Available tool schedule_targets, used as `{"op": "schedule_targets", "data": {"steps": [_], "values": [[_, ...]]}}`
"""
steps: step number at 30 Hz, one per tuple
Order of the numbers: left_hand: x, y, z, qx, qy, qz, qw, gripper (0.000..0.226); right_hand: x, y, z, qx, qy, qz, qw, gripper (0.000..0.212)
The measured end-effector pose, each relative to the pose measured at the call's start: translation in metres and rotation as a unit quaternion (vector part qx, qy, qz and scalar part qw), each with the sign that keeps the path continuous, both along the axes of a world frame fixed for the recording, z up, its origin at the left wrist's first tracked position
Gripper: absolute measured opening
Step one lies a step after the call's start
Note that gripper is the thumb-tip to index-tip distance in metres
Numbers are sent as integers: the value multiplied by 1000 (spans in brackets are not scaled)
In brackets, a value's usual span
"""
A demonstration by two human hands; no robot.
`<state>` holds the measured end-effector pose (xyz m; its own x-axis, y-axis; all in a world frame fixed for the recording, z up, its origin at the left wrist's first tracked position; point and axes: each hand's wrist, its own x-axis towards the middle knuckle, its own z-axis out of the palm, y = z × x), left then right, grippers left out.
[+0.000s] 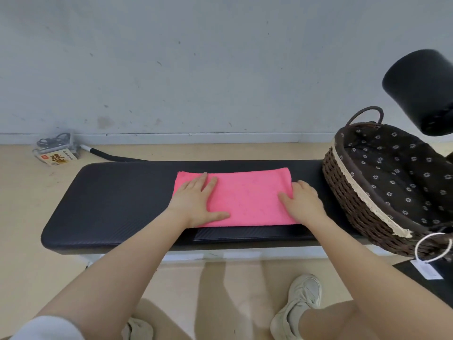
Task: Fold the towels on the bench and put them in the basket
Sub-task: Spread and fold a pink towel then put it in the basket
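A pink towel, folded into a long rectangle, lies flat on the black padded bench. My left hand rests palm down on the towel's left end with fingers spread. My right hand lies on the towel's right end, thumb on top, fingers curled over the right edge. A brown wicker basket with a dark flowered lining stands on the bench's right end, just right of my right hand. Nothing lies inside the part of the basket that I can see.
A black padded roller juts in above the basket at the upper right. A clear box with cables sits on the floor by the wall at the left. My feet in pale shoes stand in front of the bench.
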<state>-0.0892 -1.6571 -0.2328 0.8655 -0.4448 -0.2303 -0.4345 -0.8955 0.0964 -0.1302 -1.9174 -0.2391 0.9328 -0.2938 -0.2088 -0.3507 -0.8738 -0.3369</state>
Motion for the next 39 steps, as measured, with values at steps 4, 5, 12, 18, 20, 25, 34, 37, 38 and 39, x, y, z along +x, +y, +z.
{"op": "schedule_targets", "data": {"steps": [4, 5, 12, 18, 20, 25, 34, 37, 38, 39], "values": [[-3, -32, 5, -2, 10, -36, 999, 95, 2, 16, 20, 205, -106, -91, 969, 19], [-2, -39, 6, -1, 10, -41, 999, 95, 4, 15, 22, 225, -101, -113, 963, 23], [1, -59, 8, 38, 24, -28, 999, 107, 10, -2, 25, 397, 2, -229, 889, 41], [9, -63, 11, 52, 35, -23, 998, 118, 4, -1, 46, 561, 19, -158, 813, 27], [11, -65, 11, 58, 36, -22, 997, 119, 4, 3, 55, 611, 9, -140, 779, 32], [13, -53, 18, -67, 82, 3, 994, 111, 11, 35, 74, 627, -1, -95, 773, 36], [-11, 19, 41, -632, 247, 247, 691, 36, 25, 152, 80, 512, -80, -28, 855, 53], [-16, 26, 41, -645, 238, 242, 685, 35, 24, 177, 72, 449, -82, 20, 890, 26], [-17, 27, 39, -640, 228, 240, 694, 35, 24, 184, 69, 431, -77, 31, 899, 23], [-18, 27, 36, -637, 223, 246, 696, 35, 24, 188, 65, 414, -73, 34, 907, 24]]}}
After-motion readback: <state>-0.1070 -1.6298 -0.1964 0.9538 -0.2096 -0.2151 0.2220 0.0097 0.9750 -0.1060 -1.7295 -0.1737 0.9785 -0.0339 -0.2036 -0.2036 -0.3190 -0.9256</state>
